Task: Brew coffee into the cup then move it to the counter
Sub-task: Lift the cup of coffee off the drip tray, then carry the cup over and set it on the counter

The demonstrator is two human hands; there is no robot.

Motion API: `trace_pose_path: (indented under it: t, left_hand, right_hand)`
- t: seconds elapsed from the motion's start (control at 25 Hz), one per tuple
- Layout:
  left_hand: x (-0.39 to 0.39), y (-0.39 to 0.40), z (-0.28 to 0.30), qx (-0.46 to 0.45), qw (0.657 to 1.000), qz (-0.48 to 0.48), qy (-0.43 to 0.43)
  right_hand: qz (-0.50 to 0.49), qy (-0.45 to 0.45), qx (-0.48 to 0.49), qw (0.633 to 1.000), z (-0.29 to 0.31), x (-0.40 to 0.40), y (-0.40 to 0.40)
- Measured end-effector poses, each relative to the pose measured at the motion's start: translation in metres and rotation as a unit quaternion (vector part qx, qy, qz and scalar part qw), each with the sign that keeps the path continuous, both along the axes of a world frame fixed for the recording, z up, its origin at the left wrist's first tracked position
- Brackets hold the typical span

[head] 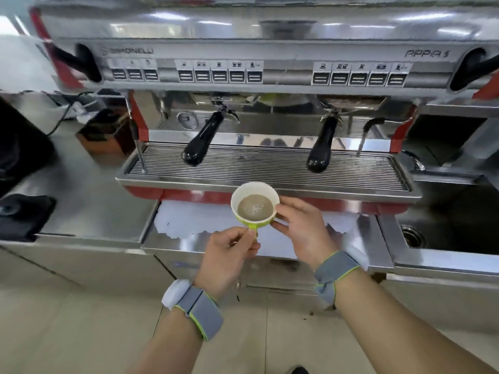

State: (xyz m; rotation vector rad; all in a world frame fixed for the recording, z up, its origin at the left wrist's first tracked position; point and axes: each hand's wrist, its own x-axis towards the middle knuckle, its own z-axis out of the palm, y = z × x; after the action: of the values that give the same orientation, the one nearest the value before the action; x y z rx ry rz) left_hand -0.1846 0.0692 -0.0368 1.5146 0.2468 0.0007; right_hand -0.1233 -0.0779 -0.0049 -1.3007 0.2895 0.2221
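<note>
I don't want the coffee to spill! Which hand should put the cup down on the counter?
The left hand, probably: it pinches the cup by its handle. The right hand only steadies the cup's side. The counter is close below.

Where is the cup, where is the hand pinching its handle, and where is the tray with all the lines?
cup [240,194]: head view, on the white inner wall.
left hand [225,259]: head view, on the back of the hand.
drip tray [264,164]: head view, on the bare slotted grate.
</note>
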Motion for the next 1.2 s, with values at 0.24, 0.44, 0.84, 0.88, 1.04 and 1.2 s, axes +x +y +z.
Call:
trace_pose_path:
  t: [0.24, 0.44, 0.84, 0.88, 1.04, 1.2]
  left_hand:
    - [-0.052, 0.099, -0.002, 0.027, 0.999, 0.017, 0.017]
    - [-0.082, 0.174, -0.002, 0.036, 0.999, 0.034, 0.015]
    - [-0.08, 0.276, -0.005, -0.005, 0.991, 0.128, 0.026]
    - [-0.075, 0.283, -0.004, -0.011, 0.991, 0.132, 0.031]
    - [-0.044, 0.32, -0.008, -0.016, 0.987, 0.153, 0.046]
    - [-0.013, 0.358, -0.014, -0.007, 0.982, 0.179, 0.065]
  right_hand:
    - [0.034, 0.008, -0.004, 0.999, -0.005, -0.042, 0.1]
    - [0.064, 0.004, -0.008, 0.998, -0.012, -0.063, 0.18]
    - [0.118, 0.01, -0.035, 0.992, -0.019, -0.04, 0.301]
    - [0.122, 0.009, -0.038, 0.992, -0.02, -0.034, 0.309]
    - [0.151, 0.004, -0.031, 0.988, -0.029, 0.002, 0.348]
    - [0.172, 0.011, -0.037, 0.984, -0.036, 0.039, 0.389]
